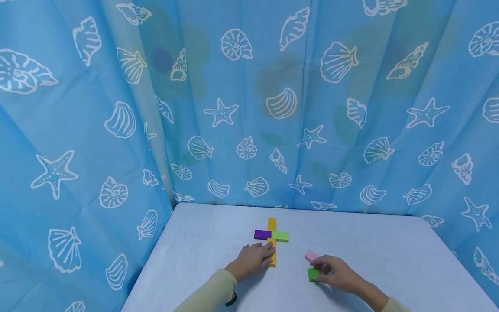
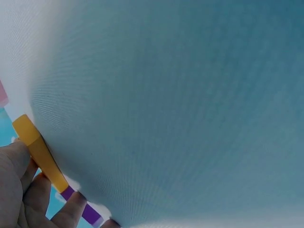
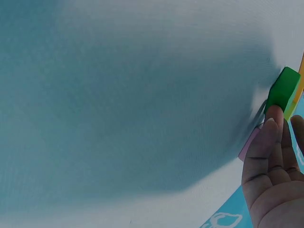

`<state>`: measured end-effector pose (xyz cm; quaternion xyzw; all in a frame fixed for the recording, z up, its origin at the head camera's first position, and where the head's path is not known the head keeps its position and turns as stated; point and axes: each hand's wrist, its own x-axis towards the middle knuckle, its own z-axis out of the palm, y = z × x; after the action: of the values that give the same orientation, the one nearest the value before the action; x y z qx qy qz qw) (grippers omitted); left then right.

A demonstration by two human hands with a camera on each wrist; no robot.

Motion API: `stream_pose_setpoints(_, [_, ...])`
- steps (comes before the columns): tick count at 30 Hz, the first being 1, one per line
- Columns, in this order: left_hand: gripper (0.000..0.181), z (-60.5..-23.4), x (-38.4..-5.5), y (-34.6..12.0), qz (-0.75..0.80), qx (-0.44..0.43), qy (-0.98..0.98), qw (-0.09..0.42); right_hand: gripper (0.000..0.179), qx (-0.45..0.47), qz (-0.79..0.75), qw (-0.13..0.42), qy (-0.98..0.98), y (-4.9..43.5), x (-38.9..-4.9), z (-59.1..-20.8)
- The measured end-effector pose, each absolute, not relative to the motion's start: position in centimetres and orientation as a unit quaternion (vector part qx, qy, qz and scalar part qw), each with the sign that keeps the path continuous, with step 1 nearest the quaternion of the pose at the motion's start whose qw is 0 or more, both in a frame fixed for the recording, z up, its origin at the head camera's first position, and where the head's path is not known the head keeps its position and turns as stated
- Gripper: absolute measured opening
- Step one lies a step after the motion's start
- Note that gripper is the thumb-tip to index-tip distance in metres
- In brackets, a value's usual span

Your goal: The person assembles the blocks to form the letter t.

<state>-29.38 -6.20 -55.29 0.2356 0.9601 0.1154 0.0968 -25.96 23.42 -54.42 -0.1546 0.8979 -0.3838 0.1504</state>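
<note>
On the table, two yellow blocks, a purple block (image 1: 263, 234) and a light green block (image 1: 280, 237) form a cross. The far yellow block (image 1: 271, 224) points toward the curtain. My left hand (image 1: 252, 260) rests its fingers on the near yellow block (image 1: 273, 259), which lies flat; in the left wrist view the thumb and fingers lie along this yellow block (image 2: 43, 156). To the right, my right hand (image 1: 338, 274) pinches a green block (image 1: 313, 274) by its near end. A pink block (image 1: 311, 255) lies just beyond it, partly hidden by the fingers.
A white cloth covers the table (image 1: 370, 242). Blue curtains (image 1: 241, 108) with white shell prints hang behind the table and along its sides.
</note>
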Motion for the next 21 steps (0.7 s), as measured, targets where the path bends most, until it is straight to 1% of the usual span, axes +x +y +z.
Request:
stream_pose_setpoints(6, [0.048, -55.67, -29.82, -6.09, 0.114, 0.231, 0.960, 0.106, 0.037, -0.177, -0.379, 0.162, 0.894, 23.18, -25.99, -54.36])
stream_pose_setpoints(9, [0.047, -55.95, -29.67, -6.02, 0.115, 0.229, 0.961, 0.105, 0.036, -0.192, -0.384, 0.166, 0.888, 23.15, -25.79, -54.58])
stream_pose_setpoints(16, [0.047, -56.12, -29.08, -5.95, 0.126, 0.227, 0.958, 0.126, 0.031, -0.194, -0.373, 0.192, 0.887, 22.87, -25.29, -55.12])
stream_pose_setpoints(21, [0.047, -55.51, -29.55, -6.16, 0.123, 0.226, 0.960, 0.112, 0.032, -0.205, -0.362, 0.182, 0.891, 22.36, -25.86, -54.70])
